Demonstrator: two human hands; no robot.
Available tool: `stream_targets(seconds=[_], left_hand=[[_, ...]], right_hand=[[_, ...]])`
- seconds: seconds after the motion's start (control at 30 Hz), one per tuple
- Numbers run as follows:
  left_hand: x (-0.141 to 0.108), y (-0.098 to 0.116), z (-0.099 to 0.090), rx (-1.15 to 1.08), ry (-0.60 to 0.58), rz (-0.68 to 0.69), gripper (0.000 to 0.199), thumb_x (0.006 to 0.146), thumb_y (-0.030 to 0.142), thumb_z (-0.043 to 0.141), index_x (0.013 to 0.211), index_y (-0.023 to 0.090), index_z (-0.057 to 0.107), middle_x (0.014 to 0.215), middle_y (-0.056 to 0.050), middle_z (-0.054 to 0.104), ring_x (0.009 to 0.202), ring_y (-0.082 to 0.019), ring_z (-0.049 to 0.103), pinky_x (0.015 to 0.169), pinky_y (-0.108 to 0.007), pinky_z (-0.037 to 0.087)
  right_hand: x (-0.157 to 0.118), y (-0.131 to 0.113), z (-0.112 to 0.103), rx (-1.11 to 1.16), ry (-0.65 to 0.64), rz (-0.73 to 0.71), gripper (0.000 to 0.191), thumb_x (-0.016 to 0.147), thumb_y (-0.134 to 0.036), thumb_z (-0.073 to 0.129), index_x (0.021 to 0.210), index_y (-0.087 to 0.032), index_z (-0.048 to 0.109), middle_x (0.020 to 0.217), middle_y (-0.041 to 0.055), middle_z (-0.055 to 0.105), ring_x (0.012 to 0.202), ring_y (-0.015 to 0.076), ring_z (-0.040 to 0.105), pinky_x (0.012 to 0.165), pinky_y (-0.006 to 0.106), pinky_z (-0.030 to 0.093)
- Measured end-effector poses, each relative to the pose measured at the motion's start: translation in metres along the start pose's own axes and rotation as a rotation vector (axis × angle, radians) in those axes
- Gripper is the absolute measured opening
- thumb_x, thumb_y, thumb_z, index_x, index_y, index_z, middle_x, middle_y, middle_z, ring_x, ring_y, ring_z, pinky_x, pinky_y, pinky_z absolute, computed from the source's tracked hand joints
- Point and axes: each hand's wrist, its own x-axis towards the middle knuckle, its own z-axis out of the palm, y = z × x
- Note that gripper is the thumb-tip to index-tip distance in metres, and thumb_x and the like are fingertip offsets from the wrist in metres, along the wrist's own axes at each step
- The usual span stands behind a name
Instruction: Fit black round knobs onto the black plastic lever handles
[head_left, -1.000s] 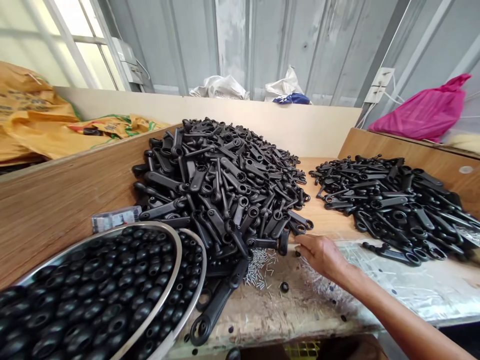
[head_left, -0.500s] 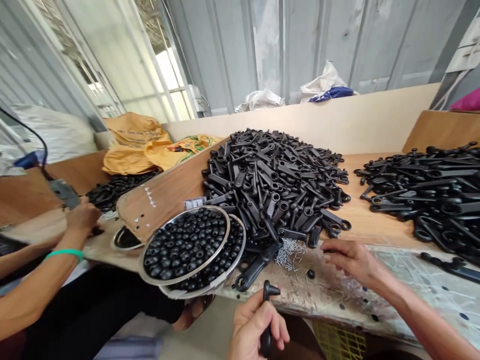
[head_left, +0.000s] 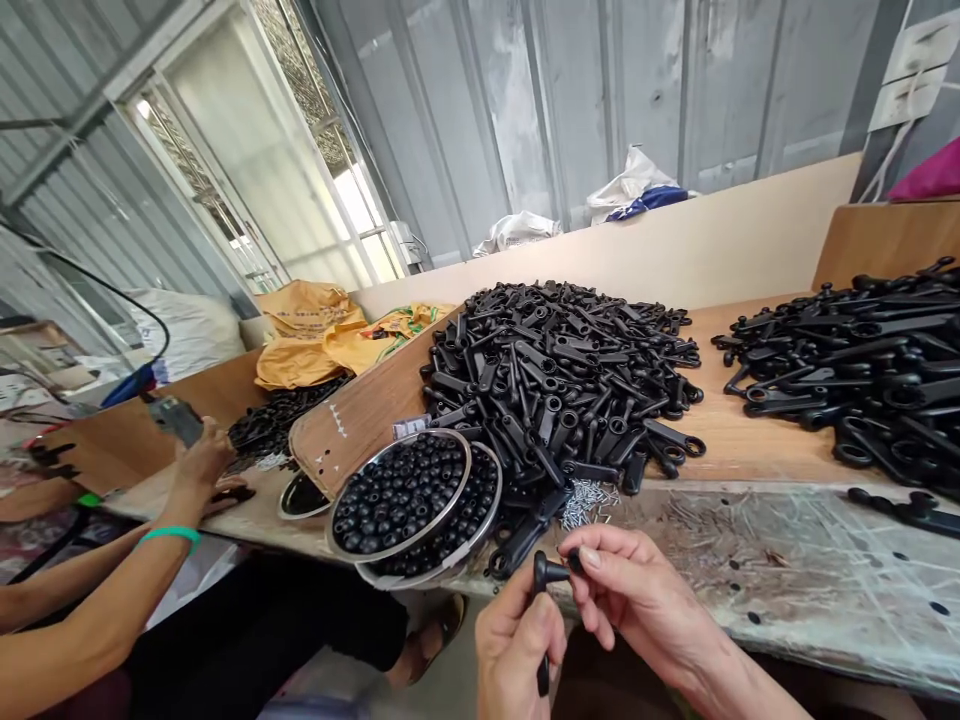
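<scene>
Left hand (head_left: 517,640): closed in a fist around a black lever part (head_left: 541,600), held upright below the bench edge; the part's bent upper end stands clear above the fist.
Right hand (head_left: 637,595): thumb and forefinger pinched together at the tip of the lever part's upper end, just right of the left-hand grip; whether a small piece sits in the pinch cannot be told.
Above the grip: a scatter of small metal pins (head_left: 585,497) on the workbench (head_left: 787,580); beyond them a large heap of black levers (head_left: 562,370).
Up and left of the grip: two stacked steel bowls (head_left: 420,500) filled with black round parts.
Far right of the grip: a second pile of levers (head_left: 862,370).
Far left of the grip: a co-worker's hand (head_left: 199,455), green wristband on the arm, holding a tool.
</scene>
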Motion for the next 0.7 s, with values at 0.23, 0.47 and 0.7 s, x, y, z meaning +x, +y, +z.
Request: stream_targets(seconds=[0.23,0.47,0.7], left_hand=[[0.0,0.006,-0.008,0.185,0.042,0.008,0.057,0.059,0.063,0.069,0.074,0.008,0.065,0.044,0.004,0.032,0.042,-0.004,0.023,0.045,-0.021,0.013],[-0.001,0.008,-0.015,0.347,0.118,0.078,0.056,0.058,0.066,0.067,0.077,0.013,0.068,0.046,0.003,0.033,0.045,-0.007,0.026,0.045,-0.023,0.019],[-0.004,0.008,-0.017,0.524,-0.044,0.209,0.041,0.074,0.058,0.056,0.067,0.018,0.063,0.059,-0.001,0.057,0.059,-0.014,0.05,0.058,-0.022,0.037]], right_hand=[[0.004,0.01,0.008,-0.065,-0.003,0.013,0.035,0.062,-0.04,0.079,0.075,-0.01,0.066,0.052,0.0015,0.057,0.04,0.0076,0.051,0.033,0.011,0.038],[0.007,0.017,0.009,-0.083,-0.003,0.038,0.038,0.061,-0.042,0.079,0.071,-0.009,0.064,0.05,0.0005,0.056,0.037,0.0065,0.049,0.032,0.011,0.036],[0.002,0.017,0.007,-0.164,0.083,0.027,0.04,0.056,-0.045,0.08,0.063,-0.01,0.062,0.046,-0.001,0.052,0.033,0.005,0.044,0.029,0.011,0.028]])
